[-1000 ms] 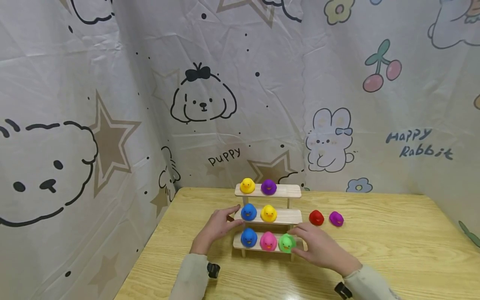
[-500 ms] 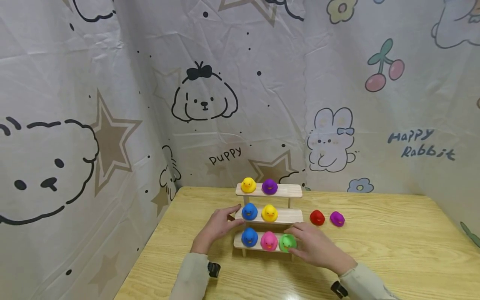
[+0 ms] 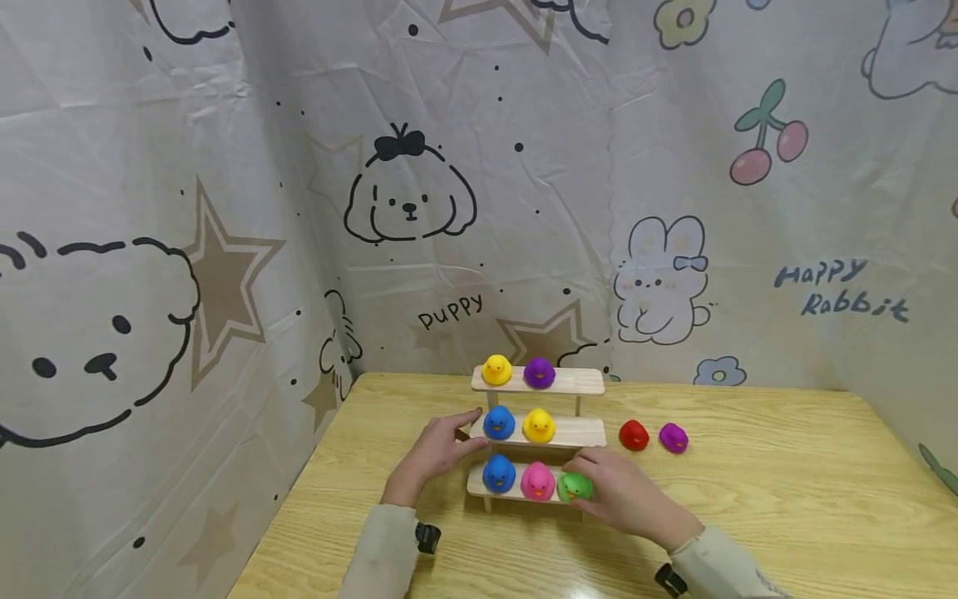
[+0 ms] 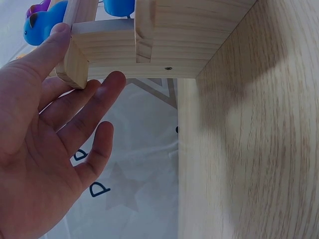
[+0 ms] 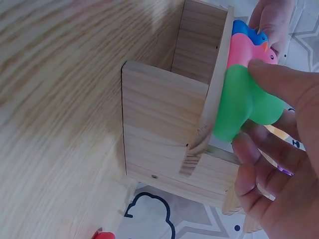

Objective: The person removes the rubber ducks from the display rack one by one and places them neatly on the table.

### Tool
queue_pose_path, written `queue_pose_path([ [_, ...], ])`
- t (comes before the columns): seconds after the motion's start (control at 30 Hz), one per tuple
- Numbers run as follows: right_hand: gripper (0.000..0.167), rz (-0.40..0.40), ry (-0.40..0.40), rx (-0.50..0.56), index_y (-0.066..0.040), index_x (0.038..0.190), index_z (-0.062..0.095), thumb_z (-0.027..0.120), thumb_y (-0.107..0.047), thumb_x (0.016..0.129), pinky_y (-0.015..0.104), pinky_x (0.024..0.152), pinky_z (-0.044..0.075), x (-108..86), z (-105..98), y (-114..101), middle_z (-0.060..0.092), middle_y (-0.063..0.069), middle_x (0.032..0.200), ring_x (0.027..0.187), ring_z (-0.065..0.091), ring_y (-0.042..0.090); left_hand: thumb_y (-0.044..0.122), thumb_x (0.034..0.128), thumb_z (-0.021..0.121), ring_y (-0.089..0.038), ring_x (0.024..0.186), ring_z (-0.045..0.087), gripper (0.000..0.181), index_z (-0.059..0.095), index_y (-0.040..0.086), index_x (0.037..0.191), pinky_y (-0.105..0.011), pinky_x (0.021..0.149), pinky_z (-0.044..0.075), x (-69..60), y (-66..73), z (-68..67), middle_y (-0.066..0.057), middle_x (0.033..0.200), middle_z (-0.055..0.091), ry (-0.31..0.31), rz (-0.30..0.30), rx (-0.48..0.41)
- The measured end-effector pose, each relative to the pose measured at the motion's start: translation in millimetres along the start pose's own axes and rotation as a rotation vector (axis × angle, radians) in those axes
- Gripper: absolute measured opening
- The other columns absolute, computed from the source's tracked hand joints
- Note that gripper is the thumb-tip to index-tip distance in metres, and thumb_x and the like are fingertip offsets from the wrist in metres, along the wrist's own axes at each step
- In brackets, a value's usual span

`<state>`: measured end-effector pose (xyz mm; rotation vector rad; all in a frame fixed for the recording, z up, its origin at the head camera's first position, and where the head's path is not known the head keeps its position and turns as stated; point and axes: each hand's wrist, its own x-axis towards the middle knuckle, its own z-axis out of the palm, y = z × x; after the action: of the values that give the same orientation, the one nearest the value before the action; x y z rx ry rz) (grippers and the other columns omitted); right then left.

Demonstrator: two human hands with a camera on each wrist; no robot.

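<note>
A three-tier wooden shelf stand (image 3: 575, 431) holds small rubber ducks. On its bottom tier sit a blue duck (image 3: 499, 473), a pink duck (image 3: 538, 482) and, at the right end, a green duck (image 3: 574, 486). My right hand (image 3: 624, 492) pinches this green duck between thumb and fingers; the right wrist view shows the green duck (image 5: 238, 102) up against the pink one. At the stand's left side, my left hand (image 3: 437, 456) grips the end of the middle tier. Its thumb lies on the board's end near a blue duck (image 4: 42, 25), while its other fingers extend loosely below.
The middle tier carries a blue duck (image 3: 499, 423) and a yellow duck (image 3: 539, 426). Up on the top tier are a yellow duck (image 3: 497, 370) and a purple duck (image 3: 539, 373). A red duck (image 3: 634, 435) and a magenta duck (image 3: 674, 438) lie on the table (image 3: 778, 474).
My right hand has moved slightly left, and its fingers have come in closer round the green duck, which has turned a little. The left hand keeps its place on the stand.
</note>
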<state>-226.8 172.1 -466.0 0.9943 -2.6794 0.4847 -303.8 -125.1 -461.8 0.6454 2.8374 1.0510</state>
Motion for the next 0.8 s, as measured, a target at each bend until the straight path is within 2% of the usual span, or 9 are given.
queue_pose_path([
  [0.2,0.035,-0.008,0.007,-0.016,-0.013,0.104,0.068,0.080,-0.027,0.075,0.029,0.076,0.050,-1.2,-0.2,0.1,0.061,-0.005,0.096,0.086,0.055,0.009,0.044,0.0884,0.062,-0.017,0.094,0.059,0.062,0.048,0.014,0.140,-0.031,0.077,0.050,0.4,1.5,0.4,-0.002,0.137,0.052,-0.001,-0.012,-0.006],
  [0.8,0.038,-0.080,0.103,-0.017,-0.010,0.109,0.067,0.079,-0.020,0.075,0.031,0.077,0.051,-14.8,-11.9,7.6,0.059,-0.004,0.103,0.088,0.055,0.008,0.046,0.0877,0.062,-0.016,0.092,0.059,0.062,0.049,0.014,0.140,-0.028,0.075,0.050,1.4,-0.3,1.0,-0.002,0.136,0.052,0.009,-0.009,-0.009],
])
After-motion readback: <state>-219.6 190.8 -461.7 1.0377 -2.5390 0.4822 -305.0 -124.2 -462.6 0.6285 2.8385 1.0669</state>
